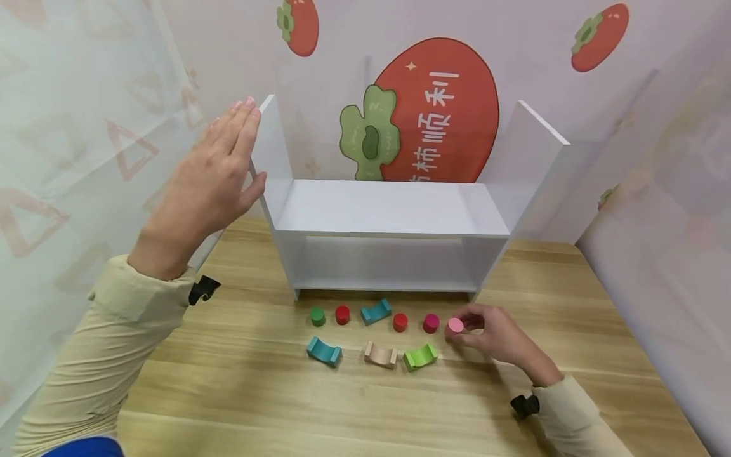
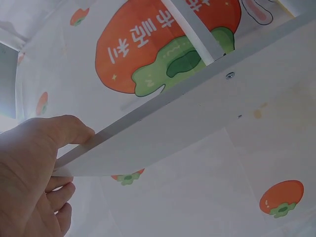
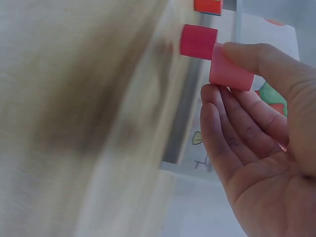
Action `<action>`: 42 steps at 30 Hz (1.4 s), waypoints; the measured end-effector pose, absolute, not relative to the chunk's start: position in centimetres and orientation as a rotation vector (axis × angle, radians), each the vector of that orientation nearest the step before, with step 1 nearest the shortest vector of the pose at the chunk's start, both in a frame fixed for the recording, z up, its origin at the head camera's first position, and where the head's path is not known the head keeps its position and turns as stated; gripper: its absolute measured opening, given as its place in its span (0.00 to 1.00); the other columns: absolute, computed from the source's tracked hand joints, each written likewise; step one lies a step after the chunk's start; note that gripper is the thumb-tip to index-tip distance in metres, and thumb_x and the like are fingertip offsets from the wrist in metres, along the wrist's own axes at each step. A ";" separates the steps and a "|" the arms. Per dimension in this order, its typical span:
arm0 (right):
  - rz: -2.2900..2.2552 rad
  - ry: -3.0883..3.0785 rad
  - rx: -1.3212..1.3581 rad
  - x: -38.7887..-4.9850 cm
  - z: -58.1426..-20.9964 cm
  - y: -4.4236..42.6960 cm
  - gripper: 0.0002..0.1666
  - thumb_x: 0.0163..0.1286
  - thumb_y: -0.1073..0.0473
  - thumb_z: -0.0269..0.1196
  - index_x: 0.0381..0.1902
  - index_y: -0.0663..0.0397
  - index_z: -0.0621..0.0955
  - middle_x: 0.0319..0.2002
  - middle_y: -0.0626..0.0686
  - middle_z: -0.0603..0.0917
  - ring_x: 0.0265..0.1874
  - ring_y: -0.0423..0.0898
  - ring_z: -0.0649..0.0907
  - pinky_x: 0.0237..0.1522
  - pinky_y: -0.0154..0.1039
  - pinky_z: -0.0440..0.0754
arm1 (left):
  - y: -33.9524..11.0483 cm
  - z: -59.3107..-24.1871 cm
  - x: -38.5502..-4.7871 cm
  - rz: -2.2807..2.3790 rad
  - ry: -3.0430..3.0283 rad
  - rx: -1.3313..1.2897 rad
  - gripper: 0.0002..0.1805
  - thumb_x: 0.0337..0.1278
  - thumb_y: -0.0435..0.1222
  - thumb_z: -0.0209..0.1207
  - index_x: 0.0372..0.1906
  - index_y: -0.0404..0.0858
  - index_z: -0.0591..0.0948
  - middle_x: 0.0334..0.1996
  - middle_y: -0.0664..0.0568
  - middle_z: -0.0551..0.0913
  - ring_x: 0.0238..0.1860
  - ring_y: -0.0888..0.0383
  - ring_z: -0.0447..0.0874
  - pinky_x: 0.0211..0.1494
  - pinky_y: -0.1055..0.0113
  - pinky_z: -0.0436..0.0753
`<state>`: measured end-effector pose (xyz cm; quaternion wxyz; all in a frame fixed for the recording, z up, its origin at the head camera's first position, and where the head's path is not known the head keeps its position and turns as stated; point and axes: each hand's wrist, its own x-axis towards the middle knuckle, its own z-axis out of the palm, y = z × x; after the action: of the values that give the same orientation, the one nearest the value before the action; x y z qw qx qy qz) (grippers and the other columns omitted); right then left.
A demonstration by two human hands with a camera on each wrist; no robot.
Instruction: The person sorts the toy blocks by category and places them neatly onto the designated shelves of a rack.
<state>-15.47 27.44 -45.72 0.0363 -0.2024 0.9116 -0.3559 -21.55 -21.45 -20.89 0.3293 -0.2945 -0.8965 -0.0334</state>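
Observation:
My right hand point(image 1: 502, 336) pinches a pink cylinder block point(image 1: 455, 326) between thumb and fingertips at the right end of a row of small blocks. In the right wrist view the pink block shows beside a magenta cylinder block point(image 3: 198, 42). My left hand point(image 1: 208, 171) holds the upright left side panel of a white shelf point(image 1: 388, 206). The left wrist view shows the thumb on one side of the panel's edge point(image 2: 123, 126) and fingers on the other.
Before the shelf lie red cylinders point(image 1: 342, 315), a green cylinder point(image 1: 317, 317), and curved blocks in blue point(image 1: 324, 351), natural wood point(image 1: 381, 355) and light green point(image 1: 420, 358). The shelf stands on a wood-grain table point(image 1: 274, 393). Printed cloth point(image 1: 325, 114) hangs behind.

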 end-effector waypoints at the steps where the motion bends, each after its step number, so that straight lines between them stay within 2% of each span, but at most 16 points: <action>1: -1.099 2.798 -0.633 -15.6 -45.5 27.3 0.14 0.63 0.62 0.77 0.46 0.54 0.88 0.42 0.48 0.91 0.43 0.42 0.90 0.49 0.45 0.93 | -21.5 -20.9 -21.5 -0.090 -2.348 -0.770 0.47 0.64 0.30 0.64 0.83 0.26 0.54 0.83 0.33 0.57 0.85 0.38 0.55 0.89 0.45 0.56; 9: -1.139 2.784 -0.709 -16.5 -42.8 26.1 0.13 0.64 0.59 0.77 0.45 0.51 0.87 0.41 0.46 0.90 0.41 0.37 0.89 0.48 0.42 0.93 | -21.6 -21.1 -21.3 -0.097 -2.343 -0.769 0.46 0.64 0.29 0.64 0.82 0.26 0.55 0.83 0.34 0.59 0.84 0.38 0.57 0.89 0.45 0.58; 16: -1.125 2.756 -0.778 -17.3 -39.4 24.5 0.15 0.62 0.64 0.77 0.46 0.53 0.87 0.41 0.47 0.90 0.42 0.43 0.89 0.49 0.45 0.93 | -21.7 -21.1 -21.3 -0.104 -2.342 -0.775 0.46 0.64 0.29 0.64 0.82 0.26 0.55 0.83 0.33 0.59 0.84 0.38 0.57 0.89 0.45 0.57; 24: -1.053 2.812 -0.880 -18.4 -35.2 22.0 0.16 0.62 0.60 0.78 0.48 0.50 0.88 0.42 0.46 0.91 0.43 0.48 0.90 0.50 0.43 0.93 | -21.6 -21.0 -21.2 -0.097 -2.332 -0.783 0.45 0.64 0.29 0.64 0.82 0.26 0.56 0.82 0.33 0.60 0.84 0.37 0.57 0.88 0.45 0.58; 35: -1.144 2.752 -0.980 -20.3 -29.5 16.8 0.18 0.63 0.59 0.78 0.50 0.50 0.89 0.44 0.48 0.91 0.43 0.45 0.89 0.54 0.47 0.92 | -21.6 -20.8 -21.1 -0.107 -2.364 -0.765 0.46 0.65 0.30 0.64 0.83 0.27 0.55 0.84 0.35 0.57 0.85 0.39 0.55 0.89 0.44 0.57; 42: -1.166 2.723 -1.055 -21.9 -28.1 13.3 0.17 0.64 0.56 0.78 0.50 0.49 0.89 0.43 0.47 0.91 0.42 0.43 0.88 0.52 0.40 0.92 | -21.5 -20.9 -21.0 -0.103 -2.353 -0.766 0.46 0.64 0.30 0.65 0.83 0.28 0.56 0.83 0.35 0.59 0.84 0.39 0.57 0.88 0.44 0.59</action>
<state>-21.88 13.26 -28.11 -0.0012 -0.3355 0.8660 -0.3708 -21.03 -21.51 -20.88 0.3262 -0.2924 -0.8981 -0.0393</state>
